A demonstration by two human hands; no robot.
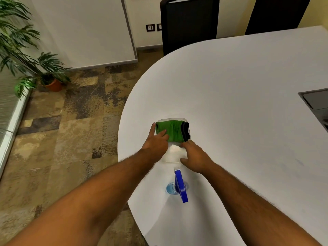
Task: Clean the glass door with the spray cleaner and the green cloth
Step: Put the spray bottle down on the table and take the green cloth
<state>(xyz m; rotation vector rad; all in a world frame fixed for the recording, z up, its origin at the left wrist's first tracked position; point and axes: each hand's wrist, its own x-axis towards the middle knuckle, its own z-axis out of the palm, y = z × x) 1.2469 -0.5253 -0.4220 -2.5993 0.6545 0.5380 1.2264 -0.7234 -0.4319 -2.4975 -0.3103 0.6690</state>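
A folded green cloth [173,129] with a dark edge lies in the far end of a clear shallow tray [186,120] on the white table [239,103]. My left hand [157,142] rests on the cloth's near left corner with its fingers spread and the index finger along the tray's left rim. My right hand [194,156] sits at the tray's right side, fingertips and thumb against a white item [173,153] in the tray's near half. The spray cleaner [179,185], a clear bottle with a blue trigger head, stands upright just in front of the tray, untouched.
The table's rounded edge runs close on the left, with patterned carpet [62,139] beyond it. A potted plant [53,84] stands at far left by a frosted glass panel [7,107]. Black chairs [190,23] stand behind the table. A dark cable hatch [316,102] is set in the tabletop at right.
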